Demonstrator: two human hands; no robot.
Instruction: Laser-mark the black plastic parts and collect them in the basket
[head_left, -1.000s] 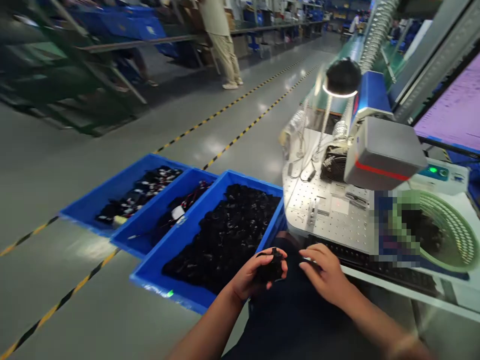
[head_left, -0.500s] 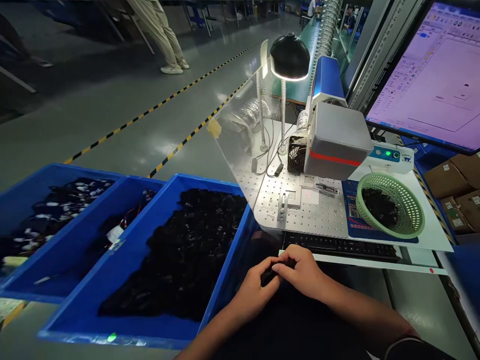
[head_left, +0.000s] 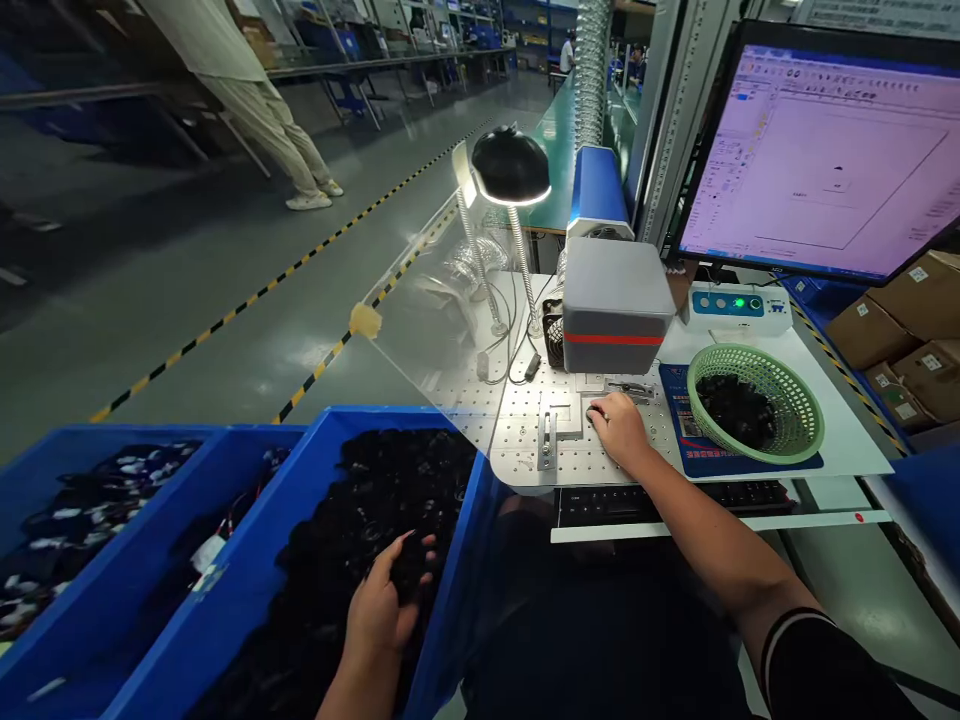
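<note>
My left hand (head_left: 379, 605) is down in the nearest blue bin (head_left: 247, 590), fingers curled around one black part (head_left: 410, 568) from the heap of black parts (head_left: 360, 510). My right hand (head_left: 619, 430) reaches over the perforated metal plate (head_left: 517, 425). Its fingertips pinch a small black part (head_left: 594, 410) at the fixture, right under the grey laser head (head_left: 615, 300) with the red stripe. A green mesh basket (head_left: 795, 450) holding more black parts stands to the right of that hand.
A keyboard (head_left: 600, 505) lies on a shelf below the plate. A lit gooseneck lamp (head_left: 510, 165), a clear shield (head_left: 427, 310) and a monitor (head_left: 825, 150) surround the station. Two more blue bins (head_left: 97, 470) sit on the left, cardboard boxes (head_left: 900, 335) on the right. A person (head_left: 255, 110) stands in the aisle.
My hands have separated from in front of me: the left dropped into the blue bin and gripped a part, the right carried a part up to the fixture under the laser head. The view swung right.
</note>
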